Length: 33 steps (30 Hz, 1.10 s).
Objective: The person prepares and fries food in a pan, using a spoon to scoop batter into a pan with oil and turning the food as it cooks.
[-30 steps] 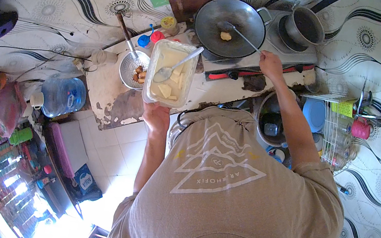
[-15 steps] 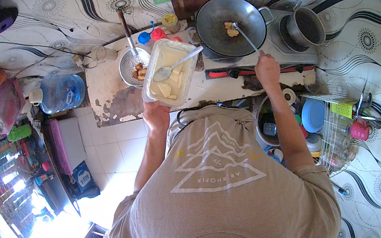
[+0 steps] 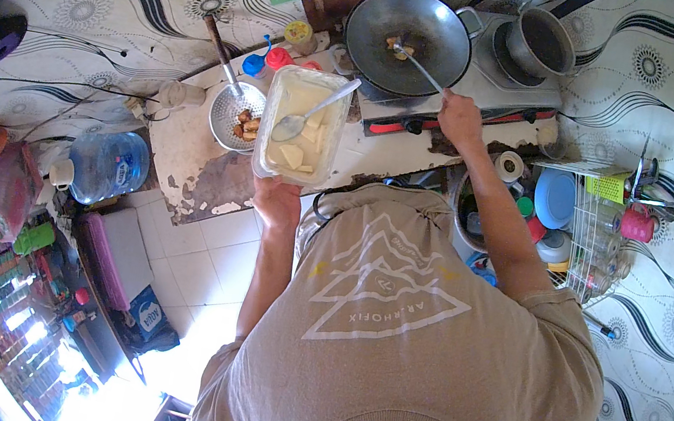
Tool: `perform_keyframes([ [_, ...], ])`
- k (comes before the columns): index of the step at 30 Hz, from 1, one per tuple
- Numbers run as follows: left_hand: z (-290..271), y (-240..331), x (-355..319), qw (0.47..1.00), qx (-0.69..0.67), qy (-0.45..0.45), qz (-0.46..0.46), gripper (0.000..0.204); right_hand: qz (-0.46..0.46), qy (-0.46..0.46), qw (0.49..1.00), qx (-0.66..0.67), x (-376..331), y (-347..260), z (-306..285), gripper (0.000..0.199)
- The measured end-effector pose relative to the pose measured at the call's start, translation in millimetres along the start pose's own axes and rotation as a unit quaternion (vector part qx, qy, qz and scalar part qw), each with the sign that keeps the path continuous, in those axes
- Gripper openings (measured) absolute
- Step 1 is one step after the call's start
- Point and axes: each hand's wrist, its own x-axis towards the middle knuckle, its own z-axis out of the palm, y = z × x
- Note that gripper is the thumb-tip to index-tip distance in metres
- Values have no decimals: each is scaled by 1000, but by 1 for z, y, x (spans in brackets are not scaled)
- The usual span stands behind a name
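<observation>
My left hand (image 3: 277, 199) grips the near edge of a clear rectangular container (image 3: 301, 125) holding pale batter, cut pieces and a metal spoon (image 3: 310, 113). My right hand (image 3: 460, 117) holds a thin metal utensil (image 3: 420, 67) whose tip reaches into a dark wok (image 3: 410, 28) on the stove, touching a few yellowish pieces (image 3: 398, 45). A metal strainer (image 3: 237, 114) with browned fried pieces sits just left of the container.
A grey pot (image 3: 543, 42) stands on the right burner. Small coloured jars (image 3: 277, 58) line the counter's back. A dish rack (image 3: 603, 226) with cups and a blue plate is at right. A blue water jug (image 3: 106, 165) stands on the floor at left.
The view has shifted slightly. My right hand has drawn back toward the stove's front edge while the utensil stays in the wok. The container remains in my left hand.
</observation>
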Motion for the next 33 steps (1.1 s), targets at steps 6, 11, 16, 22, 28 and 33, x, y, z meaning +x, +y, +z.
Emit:
perform_keyframes([
  [6, 8, 8, -2, 1000, 5, -31, 0, 59, -18, 9, 999, -30, -1, -2, -9, 23],
  [11, 7, 9, 1, 999, 16, -39, 2, 61, -19, -17, 998, -56, -2, 1, -5, 28],
  [16, 4, 9, 5, 999, 6, -45, -10, 60, -17, 6, 998, -57, -1, 3, -8, 26],
  [22, 9, 10, 3, 999, 21, -28, 2, 57, 51, 18, 998, -44, 10, 1, -21, 25],
  [28, 3, 6, 6, 999, 8, -40, 10, 56, 58, 21, 998, -20, 11, 4, -20, 24],
  [33, 2, 2, 5, 999, 14, -35, 3, 54, 34, -11, 999, -30, 8, -14, -20, 24],
])
